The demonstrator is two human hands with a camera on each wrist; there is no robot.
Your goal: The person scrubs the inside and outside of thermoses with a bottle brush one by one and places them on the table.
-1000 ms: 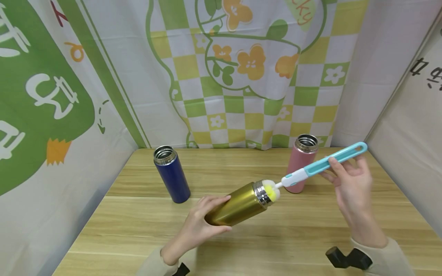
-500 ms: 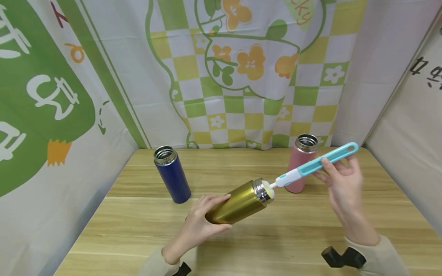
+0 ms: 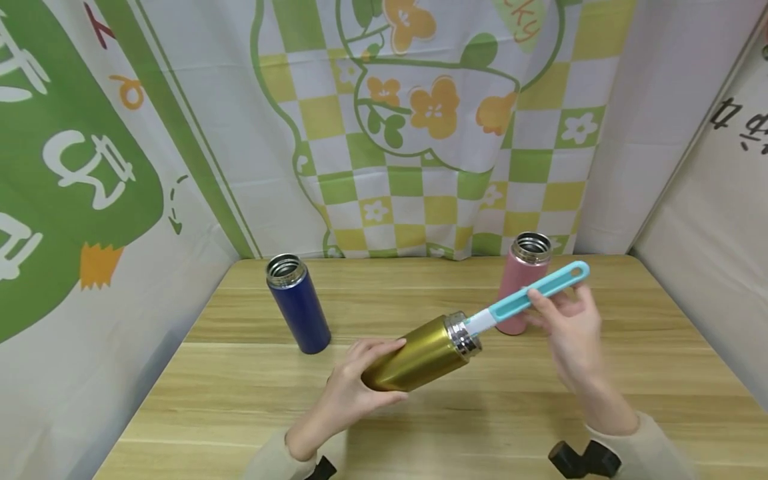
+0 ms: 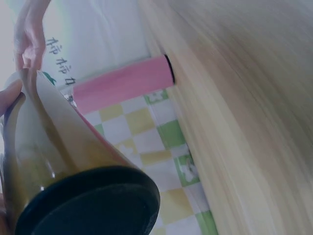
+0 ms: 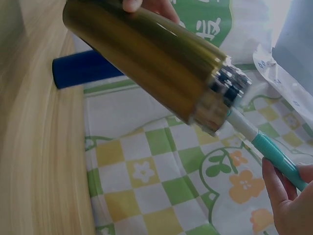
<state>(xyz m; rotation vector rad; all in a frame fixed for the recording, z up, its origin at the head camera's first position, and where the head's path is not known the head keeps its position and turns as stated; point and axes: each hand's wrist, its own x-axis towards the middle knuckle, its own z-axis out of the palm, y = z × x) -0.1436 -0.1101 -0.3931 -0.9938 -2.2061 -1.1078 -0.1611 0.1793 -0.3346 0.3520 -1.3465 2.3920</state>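
Note:
My left hand (image 3: 354, 380) grips the lower part of a gold thermos bottle (image 3: 420, 353), tilted with its open steel mouth up to the right. In the left wrist view the dark base of the gold bottle (image 4: 98, 200) faces the camera. My right hand (image 3: 570, 327) pinches the turquoise handle of a bottle brush (image 3: 534, 293). The brush head is hidden inside the bottle, and part of the white neck has entered the mouth. In the right wrist view the brush handle (image 5: 276, 156) lines up with the bottle's mouth.
A blue bottle (image 3: 300, 310) without a lid stands at the left of the wooden table (image 3: 240, 413). Behind the brush stands a pink bottle (image 3: 522, 280), also lidless. A patterned cloth (image 3: 396, 200) hangs at the table's back edge.
My right hand has moved left and slightly down, pushing the brush deeper into the gold bottle. The yellow and white sponge head, visible earlier at the mouth, has gone inside. My left hand stays nearly still.

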